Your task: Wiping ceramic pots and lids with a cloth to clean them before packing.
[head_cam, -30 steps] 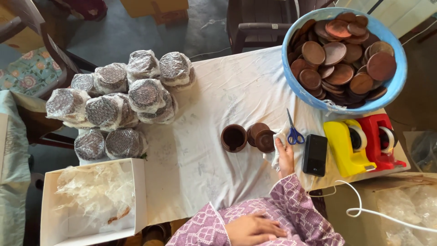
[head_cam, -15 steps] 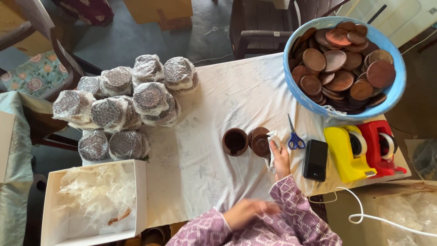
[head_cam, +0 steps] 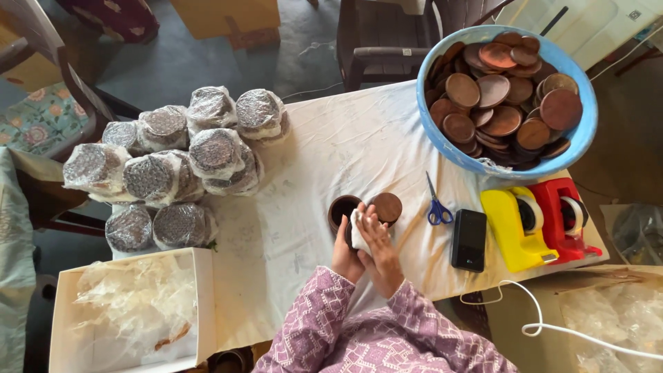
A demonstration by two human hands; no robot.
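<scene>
White cloth-covered table (head_cam: 331,152), grey floor (head_cam: 207,62), brown chair (head_cam: 376,34)

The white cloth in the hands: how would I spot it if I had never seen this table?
Start at the big blue basin of brown discs and come down to the table's near edge, where the left hand and right hand meet. The white cloth is bunched between them, beside the dark wooden cup.

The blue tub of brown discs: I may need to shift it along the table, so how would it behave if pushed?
The blue tub is heaped with brown discs, so it probably feels heavy. The loosely piled, tilted discs would likely slide or rattle. It sits on a wrinkled white cloth, which might bunch and drag rather than let it glide.
</scene>
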